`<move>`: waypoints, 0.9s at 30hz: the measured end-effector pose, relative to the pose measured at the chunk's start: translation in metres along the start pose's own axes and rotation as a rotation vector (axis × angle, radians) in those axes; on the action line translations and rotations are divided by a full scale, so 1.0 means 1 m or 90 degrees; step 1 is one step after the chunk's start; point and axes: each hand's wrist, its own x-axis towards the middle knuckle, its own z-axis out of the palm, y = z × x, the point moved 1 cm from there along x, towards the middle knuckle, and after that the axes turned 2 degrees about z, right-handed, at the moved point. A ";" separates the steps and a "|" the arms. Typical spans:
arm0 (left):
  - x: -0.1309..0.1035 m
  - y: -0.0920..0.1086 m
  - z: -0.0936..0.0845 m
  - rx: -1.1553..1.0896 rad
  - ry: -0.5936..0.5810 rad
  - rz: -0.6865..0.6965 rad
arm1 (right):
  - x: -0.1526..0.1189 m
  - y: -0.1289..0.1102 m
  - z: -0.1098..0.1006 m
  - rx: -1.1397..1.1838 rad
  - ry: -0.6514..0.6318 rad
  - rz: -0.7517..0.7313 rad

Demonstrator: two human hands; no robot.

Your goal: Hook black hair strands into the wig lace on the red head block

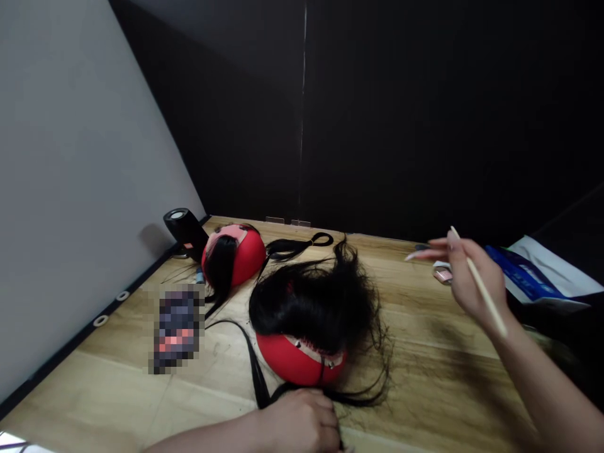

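Observation:
A wig of black hair point(314, 302) lies over a red dome-shaped head form point(295, 362) in the middle of the table. Pins show along its pale lace edge. My left hand point(302, 420) is just in front of the form, fingers curled over a strand of black hair point(258, 377); the fingertips are mostly hidden. Off to the right, my right hand point(474, 277) is raised above the table. It holds a slim, pale wooden stick point(484, 294) between thumb and fingers, the other fingers stretched out. The tip of the stick cannot be made out.
Behind on the left sit a second red head form point(250, 255) with dark hair and a black cylindrical speaker point(186, 233). A hair bundle point(292, 246) lies farther back. A blurred-out item point(177, 330) is at left; a blue-and-white packet point(533, 277) is at right. Dark panels wall the back.

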 end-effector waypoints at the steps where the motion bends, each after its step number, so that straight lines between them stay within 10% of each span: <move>1: 0.000 0.000 0.000 0.000 -0.010 -0.001 | -0.022 -0.015 0.007 -0.001 -0.023 -0.036; 5: 0.001 0.001 -0.003 -0.017 -0.040 -0.005 | -0.109 -0.049 0.045 -0.046 -0.315 -0.400; 8: 0.003 0.003 -0.009 -0.024 -0.062 -0.010 | -0.139 -0.047 0.061 -0.136 -0.326 -0.586; 27: 0.003 0.005 -0.010 -0.034 -0.045 -0.020 | -0.135 -0.029 0.066 -0.251 -0.225 -0.690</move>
